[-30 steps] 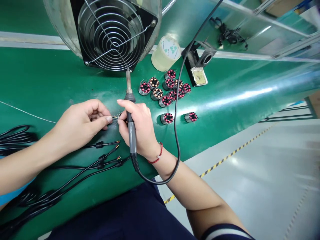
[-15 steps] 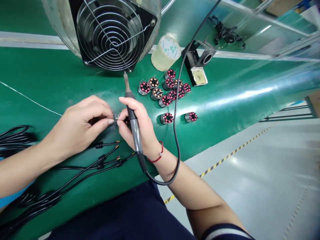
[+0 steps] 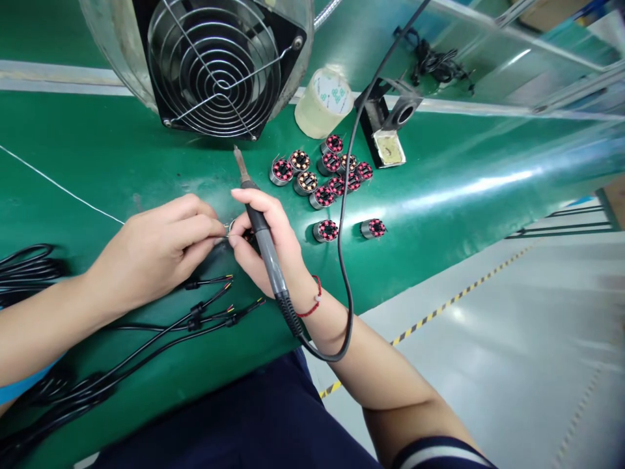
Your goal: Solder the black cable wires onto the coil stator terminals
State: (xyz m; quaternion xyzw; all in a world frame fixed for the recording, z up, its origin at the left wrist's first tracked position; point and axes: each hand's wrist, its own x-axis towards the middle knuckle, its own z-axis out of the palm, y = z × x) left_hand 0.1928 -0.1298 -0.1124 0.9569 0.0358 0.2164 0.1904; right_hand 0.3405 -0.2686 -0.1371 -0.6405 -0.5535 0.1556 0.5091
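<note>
My right hand (image 3: 280, 244) is closed round a soldering iron (image 3: 266, 244), whose bare tip points up toward the fan. Its thumb and fingertips also pinch something at the left, by a small motor stator that is mostly hidden behind them. My left hand (image 3: 163, 244) is closed in a pinch on a thin wire (image 3: 225, 236) between the two hands. A strand of solder wire (image 3: 63, 182) runs from the left edge to the back of my left hand. To the right, several motor stators (image 3: 325, 230) with red or copper-coloured windings stand on the green bench.
A fan with a wire guard (image 3: 222, 85) stands behind my hands. Beside it are a roll of clear tape (image 3: 323, 104) and an iron stand with a sponge (image 3: 389, 148). Black cables with stripped ends (image 3: 195, 316) lie in front. The iron's cord (image 3: 342, 247) loops over my right forearm.
The iron has tilted, its tip swinging slightly left and its rear end right. My left hand has turned a little, its fingers folding closer together. The stators on the bench have stayed put.
</note>
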